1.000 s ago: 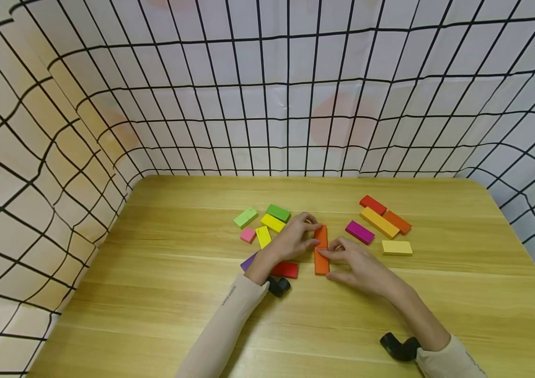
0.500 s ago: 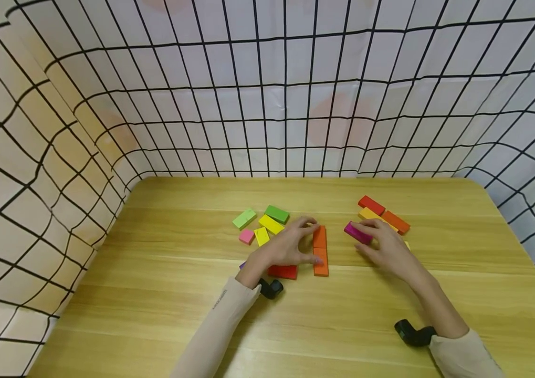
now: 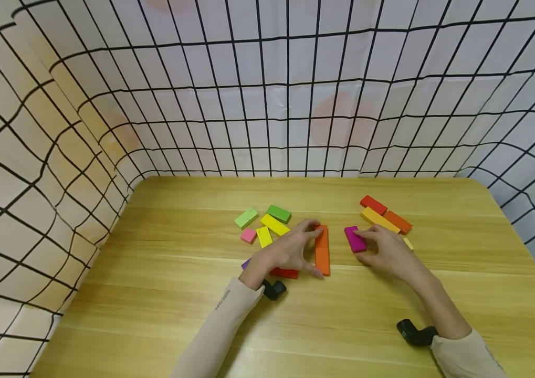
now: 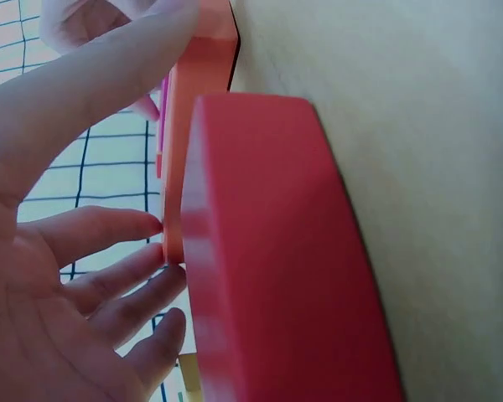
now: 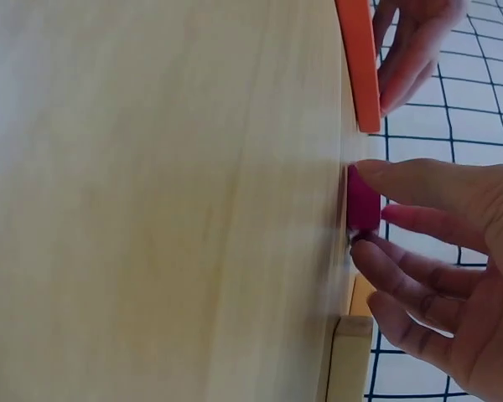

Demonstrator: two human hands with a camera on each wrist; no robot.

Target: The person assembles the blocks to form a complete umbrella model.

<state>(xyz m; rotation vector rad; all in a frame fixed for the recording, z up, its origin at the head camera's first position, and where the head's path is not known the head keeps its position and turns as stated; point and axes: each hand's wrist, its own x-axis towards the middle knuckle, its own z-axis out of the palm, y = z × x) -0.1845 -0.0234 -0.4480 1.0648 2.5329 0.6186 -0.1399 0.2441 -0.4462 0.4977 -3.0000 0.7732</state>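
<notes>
Two orange blocks [image 3: 322,254] lie end to end in a line on the wooden table. My left hand [image 3: 288,251] spans them lengthwise, fingers at the far end and thumb at the near end. To their right, my right hand [image 3: 385,251] pinches a magenta block [image 3: 355,240] between thumb and fingers, low over the table or on it. The right wrist view shows the magenta block [image 5: 363,199] in those fingers, apart from the orange block [image 5: 360,67]. Close to the left wrist camera lies a red block [image 4: 277,243], partly hidden by my left hand in the head view.
Left of my left hand lie yellow [image 3: 274,224], green [image 3: 279,213], light green [image 3: 246,218], pink [image 3: 248,235] and purple [image 3: 245,264] blocks. Beyond my right hand are red [image 3: 373,204], amber [image 3: 378,218], orange [image 3: 398,222] and pale yellow [image 3: 408,243] blocks. Black grid panels stand behind.
My right hand has left the orange blocks, moved right and taken hold of the magenta block, turning it more upright in view. My left thumb has slid to the orange blocks' near end.
</notes>
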